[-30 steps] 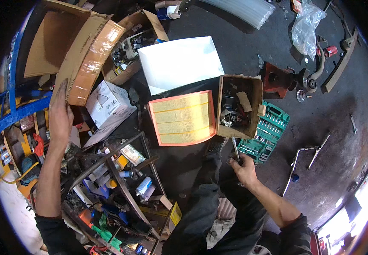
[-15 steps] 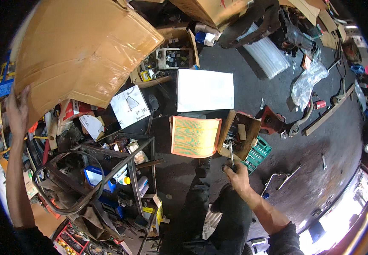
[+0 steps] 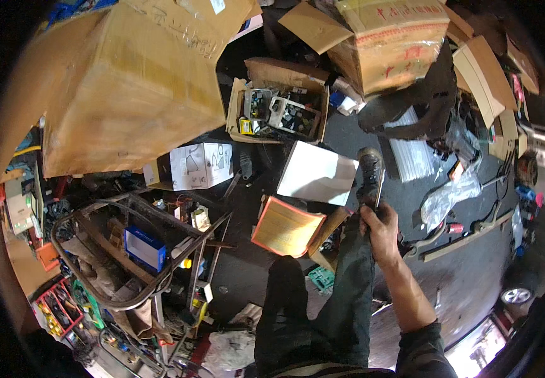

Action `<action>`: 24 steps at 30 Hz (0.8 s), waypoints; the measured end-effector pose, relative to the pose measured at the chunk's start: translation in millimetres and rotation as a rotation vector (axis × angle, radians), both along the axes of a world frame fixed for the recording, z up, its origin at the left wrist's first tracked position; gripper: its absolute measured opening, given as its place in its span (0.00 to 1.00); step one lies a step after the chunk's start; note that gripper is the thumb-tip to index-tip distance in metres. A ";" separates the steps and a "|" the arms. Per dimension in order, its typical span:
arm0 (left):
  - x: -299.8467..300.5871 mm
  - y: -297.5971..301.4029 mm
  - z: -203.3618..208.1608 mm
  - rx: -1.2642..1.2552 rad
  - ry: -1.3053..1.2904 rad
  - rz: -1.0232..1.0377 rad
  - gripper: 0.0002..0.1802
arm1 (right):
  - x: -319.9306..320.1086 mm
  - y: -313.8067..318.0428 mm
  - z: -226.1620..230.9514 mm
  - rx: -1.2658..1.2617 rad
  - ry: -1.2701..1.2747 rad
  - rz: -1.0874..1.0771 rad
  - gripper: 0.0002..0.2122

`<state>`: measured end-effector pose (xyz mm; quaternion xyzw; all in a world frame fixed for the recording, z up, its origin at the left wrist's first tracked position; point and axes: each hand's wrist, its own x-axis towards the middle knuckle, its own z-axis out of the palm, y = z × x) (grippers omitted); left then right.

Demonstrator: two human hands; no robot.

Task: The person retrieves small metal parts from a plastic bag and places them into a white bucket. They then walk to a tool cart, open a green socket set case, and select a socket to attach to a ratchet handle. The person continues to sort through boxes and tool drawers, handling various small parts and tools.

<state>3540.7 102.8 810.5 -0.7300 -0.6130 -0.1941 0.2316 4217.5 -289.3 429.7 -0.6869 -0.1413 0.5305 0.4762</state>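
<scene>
My right hand (image 3: 380, 232) is closed around a slim tool with a straight silver shaft (image 3: 380, 187). Its working end is too unclear to name the kind. The shaft points away from me, beside my shoe (image 3: 369, 165). A white box (image 3: 317, 171) lies just left of that hand, with an orange-edged pleated air filter (image 3: 288, 227) nearer to me. At the far left rises a large taped cardboard box (image 3: 140, 94). My left hand cannot be seen; only a dim part of that arm shows at the left rim.
A metal frame (image 3: 153, 293) stands at the left, near a blue box (image 3: 145, 249). Beyond the white box sits an open carton of parts (image 3: 278, 120). Plastic-wrapped tubes (image 3: 411, 151), a wooden bar (image 3: 467, 238) and a green socket case (image 3: 321, 279) lie on the dark floor.
My view has shifted, and I have stepped forward. The right hand has moved farther forward with the tool. My left hand, earlier on the large cardboard box's edge, has gone out of sight.
</scene>
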 end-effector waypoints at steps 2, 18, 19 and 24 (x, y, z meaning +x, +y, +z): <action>-37.6 -50.9 -41.4 -0.107 -0.113 0.212 0.27 | 14.9 17.3 -23.7 -0.141 0.017 -0.004 0.07; 150.9 -257.1 -250.8 -0.646 -1.199 0.888 0.21 | 154.9 177.2 -126.6 -0.259 0.083 0.833 0.12; 197.4 -262.0 -271.9 -0.790 -1.246 0.912 0.21 | 153.0 180.9 -126.7 -0.253 0.105 0.796 0.11; 481.8 -264.0 -409.2 -1.152 -1.667 0.598 0.23 | 123.4 190.5 -125.3 -0.246 0.280 0.760 0.09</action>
